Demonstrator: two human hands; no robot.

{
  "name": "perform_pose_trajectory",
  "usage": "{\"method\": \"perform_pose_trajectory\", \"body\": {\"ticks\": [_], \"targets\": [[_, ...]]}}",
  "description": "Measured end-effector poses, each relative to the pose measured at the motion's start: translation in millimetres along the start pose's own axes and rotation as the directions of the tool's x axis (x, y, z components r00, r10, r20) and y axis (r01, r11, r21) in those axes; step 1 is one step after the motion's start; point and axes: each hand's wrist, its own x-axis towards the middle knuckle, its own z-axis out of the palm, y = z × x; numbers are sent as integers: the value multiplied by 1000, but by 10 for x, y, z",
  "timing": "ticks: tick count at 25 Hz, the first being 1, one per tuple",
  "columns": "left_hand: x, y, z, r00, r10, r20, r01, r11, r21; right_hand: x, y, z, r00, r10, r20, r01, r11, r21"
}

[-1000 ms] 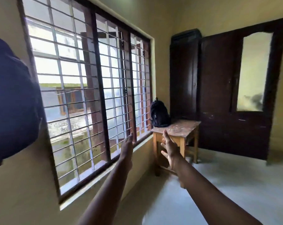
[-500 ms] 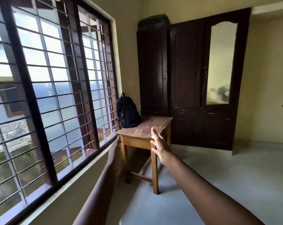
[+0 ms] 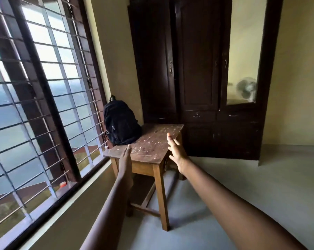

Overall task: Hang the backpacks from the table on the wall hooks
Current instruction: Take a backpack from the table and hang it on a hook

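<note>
A black backpack (image 3: 120, 122) stands upright on the back left part of a small wooden table (image 3: 152, 150), against the window. My left hand (image 3: 126, 159) reaches forward over the table's near left edge, fingers straight, holding nothing, a short way in front of the backpack. My right hand (image 3: 176, 152) is stretched out over the table's right side with fingers spread and empty. No wall hooks are in view.
A large barred window (image 3: 40, 98) fills the left wall. A tall dark wooden wardrobe (image 3: 197, 78) with a mirror door stands right behind the table. Grey floor (image 3: 251, 177) spreads to the right.
The view has turned right and closed in on the table. The hung backpack at the left has left the view. Both hands now reach over the tabletop.
</note>
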Motion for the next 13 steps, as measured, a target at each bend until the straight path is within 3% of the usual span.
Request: {"method": "perform_pose_trajectory", "body": {"ticks": [3, 6, 13], "targets": [[513, -197, 398, 1000, 3, 2, -3, 1000, 13, 818, 84, -231, 999, 5, 41, -3, 999, -45], [1225, -349, 905, 996, -40, -81, 38, 999, -30, 1774, 171, -397, 994, 53, 96, -45, 996, -76], [2793, -786, 1212, 975, -67, -210, 62, 998, -32, 3574, 546, -228, 957, 138, 256, -89, 977, -195]]}}
